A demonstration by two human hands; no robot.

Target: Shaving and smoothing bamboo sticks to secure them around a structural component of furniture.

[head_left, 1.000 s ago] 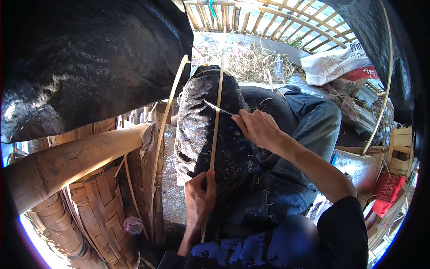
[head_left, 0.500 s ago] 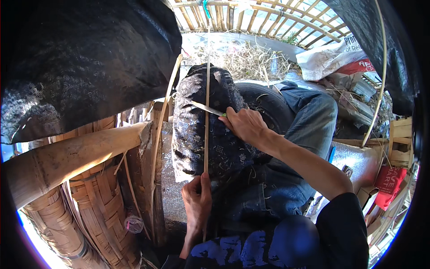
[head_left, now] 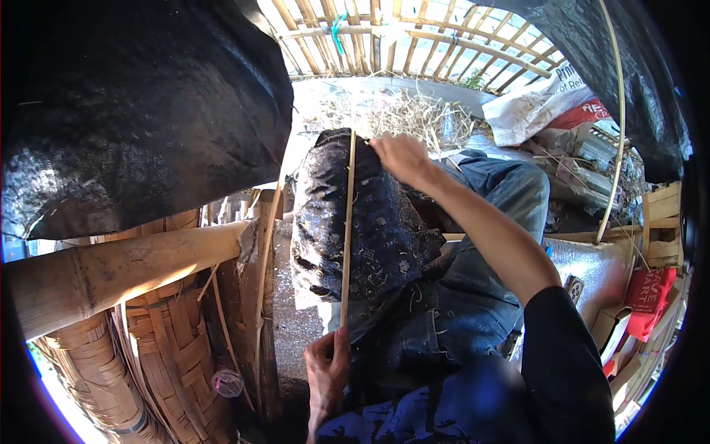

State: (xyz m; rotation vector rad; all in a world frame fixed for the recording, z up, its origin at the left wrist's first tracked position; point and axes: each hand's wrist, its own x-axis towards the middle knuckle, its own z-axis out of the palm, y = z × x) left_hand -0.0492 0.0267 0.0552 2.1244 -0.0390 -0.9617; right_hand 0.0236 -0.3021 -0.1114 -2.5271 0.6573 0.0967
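My left hand [head_left: 328,366] is closed round the near end of a long, thin bamboo strip [head_left: 348,229], with the thumb lying along it. The strip runs away from me over a dark patterned cloth [head_left: 384,244] draped over a rounded bulk in front of me. At the strip's far end is my right hand [head_left: 405,157], its fingers closed around the knife, whose handle and most of the blade are hidden by the hand. Jeans [head_left: 510,192] show beneath my right forearm.
On the left lie a thick bamboo pole [head_left: 133,266], woven bamboo [head_left: 170,340] and a black sheet [head_left: 163,126]. Straw [head_left: 414,111] and a slatted bamboo fence [head_left: 444,37] stand beyond. A white sack [head_left: 525,115] and a red bag [head_left: 651,300] are at right.
My right hand has travelled away from me, from mid-strip to near its far end. My left hand sits a little nearer to me. The knife blade, plain before, is now mostly hidden.
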